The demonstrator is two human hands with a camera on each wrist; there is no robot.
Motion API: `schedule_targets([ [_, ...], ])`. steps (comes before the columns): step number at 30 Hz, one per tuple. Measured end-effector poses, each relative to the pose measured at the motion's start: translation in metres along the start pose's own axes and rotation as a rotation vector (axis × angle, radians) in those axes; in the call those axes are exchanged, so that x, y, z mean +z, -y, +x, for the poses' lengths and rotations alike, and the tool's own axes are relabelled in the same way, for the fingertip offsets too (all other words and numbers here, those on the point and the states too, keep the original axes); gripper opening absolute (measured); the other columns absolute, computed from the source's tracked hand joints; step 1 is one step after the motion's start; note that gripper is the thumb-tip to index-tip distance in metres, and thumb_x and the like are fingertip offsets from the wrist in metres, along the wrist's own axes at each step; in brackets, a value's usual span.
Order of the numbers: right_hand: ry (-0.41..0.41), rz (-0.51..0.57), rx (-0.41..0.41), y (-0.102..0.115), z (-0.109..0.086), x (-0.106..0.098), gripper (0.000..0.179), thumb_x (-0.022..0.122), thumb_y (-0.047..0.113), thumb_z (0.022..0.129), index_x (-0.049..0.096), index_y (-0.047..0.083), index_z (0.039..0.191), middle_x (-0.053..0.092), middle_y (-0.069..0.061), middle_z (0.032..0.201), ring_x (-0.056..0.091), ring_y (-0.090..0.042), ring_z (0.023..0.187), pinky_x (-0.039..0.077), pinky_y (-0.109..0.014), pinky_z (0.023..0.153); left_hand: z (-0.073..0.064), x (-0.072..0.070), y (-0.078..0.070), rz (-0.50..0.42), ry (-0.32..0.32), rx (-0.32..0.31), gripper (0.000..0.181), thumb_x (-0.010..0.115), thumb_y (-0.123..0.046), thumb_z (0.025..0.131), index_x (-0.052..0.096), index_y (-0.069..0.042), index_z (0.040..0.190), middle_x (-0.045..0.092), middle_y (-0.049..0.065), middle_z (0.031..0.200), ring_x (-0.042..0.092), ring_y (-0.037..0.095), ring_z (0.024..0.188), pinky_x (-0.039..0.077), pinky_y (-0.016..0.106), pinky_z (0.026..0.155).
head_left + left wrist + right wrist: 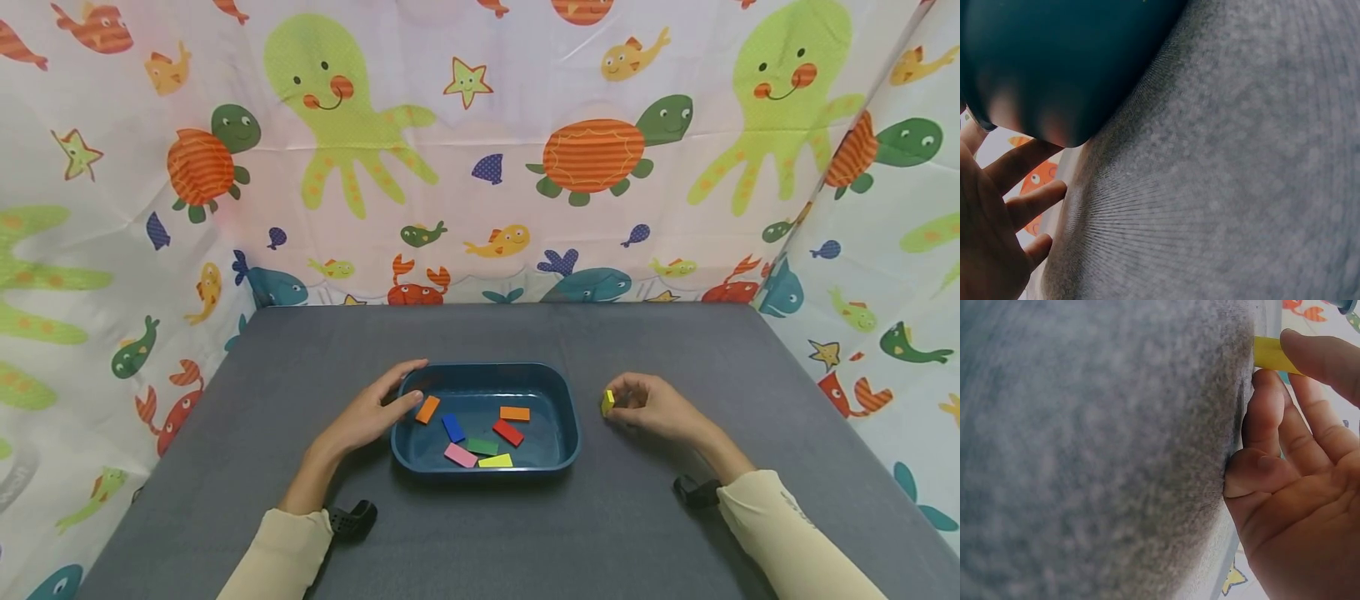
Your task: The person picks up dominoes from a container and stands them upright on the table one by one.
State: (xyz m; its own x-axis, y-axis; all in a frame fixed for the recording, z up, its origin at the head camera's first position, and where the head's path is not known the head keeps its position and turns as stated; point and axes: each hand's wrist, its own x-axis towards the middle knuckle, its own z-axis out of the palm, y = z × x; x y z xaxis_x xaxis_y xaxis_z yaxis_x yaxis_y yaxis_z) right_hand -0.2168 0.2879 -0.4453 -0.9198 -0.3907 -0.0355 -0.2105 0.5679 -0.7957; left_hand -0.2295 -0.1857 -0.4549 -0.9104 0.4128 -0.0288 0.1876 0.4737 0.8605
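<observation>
My left hand [371, 414] holds the left end of a dark blue tray [558, 450], thumb over the rim and fingers along the outside wall. In the left wrist view the other fingers [1038, 203] spread out beside the tray's wall. To the right of the tray, my right hand [660, 406] pinches a yellow block [608, 403] between thumb and fingertips. The block stands upright at the table surface, and in the right wrist view its yellow side [1270, 355] shows beside the thumb. The ring and little fingers curl against the cloth.
Inside the tray lie flat rectangular blocks: two orange, a blue [453, 428], a red [508, 432], a green [482, 447], a pink [461, 455] and a yellow one [496, 461]. A grey cloth [480, 542] covers the table. Sea-animal curtains [465, 150] enclose its back and sides.
</observation>
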Motion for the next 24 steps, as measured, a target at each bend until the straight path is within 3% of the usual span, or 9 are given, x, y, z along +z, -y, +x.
schedule_targets([
  [13, -0.001, -0.058, 0.026, 0.006, -0.006, -0.008, 0.05, 0.082, 0.023, 0.086, 0.061, 0.009, 0.129, 0.065, -0.014, 0.119, 0.056, -0.016, 0.073, 0.048, -0.025, 0.061, -0.001, 0.0, 0.001, 0.0, 0.004, -0.025, 0.056, 0.059, -0.045, 0.102, 0.037, -0.042, 0.154, 0.03, 0.001, 0.167, 0.028, 0.042, 0.152, 0.055, 0.054, 0.1],
  [24, -0.122, -0.158, -0.049, 0.056, 0.001, -0.018, 0.057, 0.085, 0.033, 0.083, 0.061, 0.018, 0.133, 0.066, -0.012, 0.123, 0.053, -0.016, 0.069, 0.045, -0.026, 0.058, -0.001, -0.001, 0.002, 0.009, -0.004, -0.019, 0.055, 0.058, -0.042, 0.103, 0.037, -0.04, 0.155, 0.032, -0.001, 0.166, 0.031, 0.04, 0.151, 0.056, 0.053, 0.099],
])
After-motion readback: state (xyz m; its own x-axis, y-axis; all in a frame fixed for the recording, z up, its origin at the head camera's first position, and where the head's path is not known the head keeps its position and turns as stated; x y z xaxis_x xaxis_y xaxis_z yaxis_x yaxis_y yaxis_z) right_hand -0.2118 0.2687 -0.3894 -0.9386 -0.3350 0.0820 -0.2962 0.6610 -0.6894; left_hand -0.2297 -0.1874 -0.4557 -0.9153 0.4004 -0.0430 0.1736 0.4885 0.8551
